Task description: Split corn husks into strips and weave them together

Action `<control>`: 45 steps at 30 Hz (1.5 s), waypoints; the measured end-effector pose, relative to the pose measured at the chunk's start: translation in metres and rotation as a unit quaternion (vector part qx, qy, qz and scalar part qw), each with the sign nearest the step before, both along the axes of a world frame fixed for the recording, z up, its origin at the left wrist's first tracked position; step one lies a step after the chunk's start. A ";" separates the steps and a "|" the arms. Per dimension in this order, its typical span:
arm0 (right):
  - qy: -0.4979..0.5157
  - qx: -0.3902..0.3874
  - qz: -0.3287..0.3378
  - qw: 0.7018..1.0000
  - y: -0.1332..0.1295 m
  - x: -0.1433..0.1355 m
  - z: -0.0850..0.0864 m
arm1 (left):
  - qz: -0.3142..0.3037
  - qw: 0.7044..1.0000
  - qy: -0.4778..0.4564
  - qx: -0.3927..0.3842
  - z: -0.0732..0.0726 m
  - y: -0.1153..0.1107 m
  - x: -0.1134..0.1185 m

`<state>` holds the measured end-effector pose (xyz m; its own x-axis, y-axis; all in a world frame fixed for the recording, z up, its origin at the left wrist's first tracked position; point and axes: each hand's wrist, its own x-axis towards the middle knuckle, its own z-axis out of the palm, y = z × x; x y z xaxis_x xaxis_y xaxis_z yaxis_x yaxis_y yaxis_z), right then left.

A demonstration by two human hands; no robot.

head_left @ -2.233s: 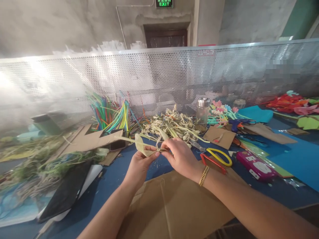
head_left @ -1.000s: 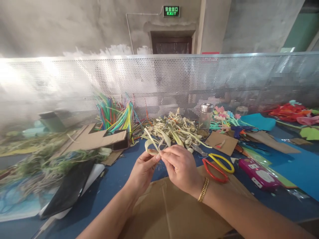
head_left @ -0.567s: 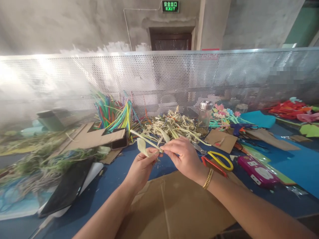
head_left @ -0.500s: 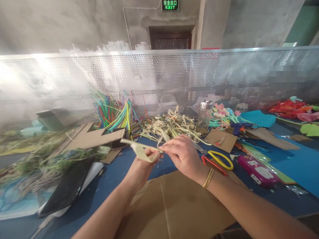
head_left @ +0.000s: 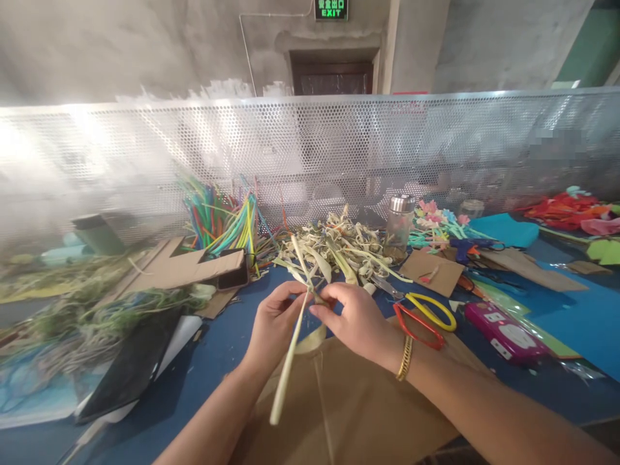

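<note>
Pale green dried leaf strips [head_left: 289, 368] cross between my two hands above a brown cardboard sheet [head_left: 368, 400]. My left hand [head_left: 276, 316] pinches them near the crossing point, and one long strip hangs down toward the cardboard. My right hand [head_left: 356, 316], with a gold bracelet at its wrist, is closed on the same strips from the right. Its fingertips sit close to those of my left hand. Beyond them lies a heap of similar dried leaves [head_left: 358, 242].
Scissors with yellow and red handles [head_left: 431, 312] lie beside my right wrist. A purple case [head_left: 506, 332] is farther right. Behind stand a glass jar [head_left: 398, 226] and colourful stems [head_left: 210, 213]. Green fibres [head_left: 97, 316] and a black tablet-like sheet [head_left: 130, 365] lie left.
The strips have turned from pointing left to running up and down, with one end now hanging low. Both hands have shifted slightly and remain close together.
</note>
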<state>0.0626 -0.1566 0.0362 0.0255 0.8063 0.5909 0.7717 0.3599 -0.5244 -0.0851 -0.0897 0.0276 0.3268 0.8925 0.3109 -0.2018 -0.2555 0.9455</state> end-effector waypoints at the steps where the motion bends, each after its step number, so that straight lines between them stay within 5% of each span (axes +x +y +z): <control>1: -0.001 -0.009 0.008 1.000 0.001 0.002 0.000 | 0.006 1.000 0.009 0.012 -0.001 0.001 0.000; 5: -0.029 -0.026 0.040 0.998 0.004 0.015 0.005 | -0.018 1.000 0.012 -0.001 -0.004 0.002 0.000; 11: -0.193 -0.002 0.006 0.981 -0.004 0.020 0.014 | -0.157 0.967 -0.086 -0.179 -0.001 -0.004 0.001; 17: -0.229 0.007 0.013 0.973 -0.005 0.019 0.021 | -0.180 0.938 -0.084 -0.285 -0.002 -0.007 0.004; 35: -0.232 0.004 0.083 0.969 0.005 0.035 0.025 | -0.143 0.965 0.012 -0.220 -0.003 -0.007 0.002; 45: -0.175 0.008 0.044 0.984 0.014 0.037 0.013 | -0.183 0.949 -0.072 -0.248 -0.002 0.001 -0.002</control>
<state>0.0991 -0.1429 0.0489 -0.2510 0.7868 0.5638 0.8699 0.4388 -0.2251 -0.0869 -0.0892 0.0259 0.6282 0.7763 -0.0527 -0.3281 0.3257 0.8867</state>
